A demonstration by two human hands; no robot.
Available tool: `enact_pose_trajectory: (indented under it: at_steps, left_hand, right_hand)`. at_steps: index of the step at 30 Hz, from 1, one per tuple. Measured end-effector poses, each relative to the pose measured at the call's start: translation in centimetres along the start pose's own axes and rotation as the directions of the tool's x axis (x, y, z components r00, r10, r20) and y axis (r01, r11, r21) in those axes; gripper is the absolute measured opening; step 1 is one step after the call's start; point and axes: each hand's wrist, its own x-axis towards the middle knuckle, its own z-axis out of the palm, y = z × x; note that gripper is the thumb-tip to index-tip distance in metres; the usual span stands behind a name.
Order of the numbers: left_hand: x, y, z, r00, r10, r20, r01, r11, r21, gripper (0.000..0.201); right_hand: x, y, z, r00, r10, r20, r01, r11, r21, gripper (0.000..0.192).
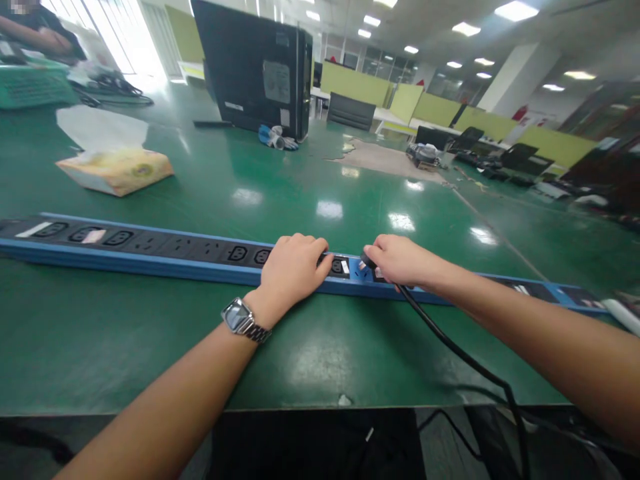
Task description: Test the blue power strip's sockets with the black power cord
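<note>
A long blue and black power strip lies across the green table, with a row of sockets along its top. My left hand, with a watch on the wrist, is closed over the strip near its middle, its fingers curled round the far edge. Just right of it, my right hand grips a black plug, whose metal pins point down-left at a blue socket section. The pins show above the socket face. From the plug a thick black cable runs down over the table's front edge.
A tissue pack sits at the left, and a black computer case stands at the back beside some gloves. At the far left are a green basket and a person's arm. A white tube-like object lies at the right.
</note>
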Motion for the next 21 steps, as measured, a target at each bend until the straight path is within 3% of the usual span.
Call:
enact_pose_trajectory:
  at_steps: [5, 12, 17, 21]
  left_hand:
    - [-0.1, 0.2, -0.2, 1.0, -0.003, 0.019, 0.002, 1.0, 0.022, 0.035]
    - [-0.2, 0.1, -0.1, 1.0, 0.005, 0.011, -0.005, 0.999, 0.032, 0.037]
    - [-0.1, 0.1, -0.2, 1.0, 0.0, 0.02, -0.001, 1.0, 0.018, 0.038]
    - [-0.1, 0.0, -0.2, 1.0, -0.003, 0.027, 0.003, 1.0, 0.01, 0.038]
  right_hand:
    - [0.1, -0.1, -0.1, 0.999, 0.033, -0.015, -0.035, 0.985, -0.17, 0.04]
    - [-0.7, -1.8, -0.4, 0.995, 0.06, -0.079, -0.079, 0.962, -0.263, 0.031]
    - [-0.1, -1.5, -0.8, 0.997, 0.066, -0.032, -0.072, 0.963, -0.261, 0.03]
    - [0.4, -1.6, -1.0, 0.994, 0.091, -0.065, -0.104, 0.964, -0.246, 0.026]
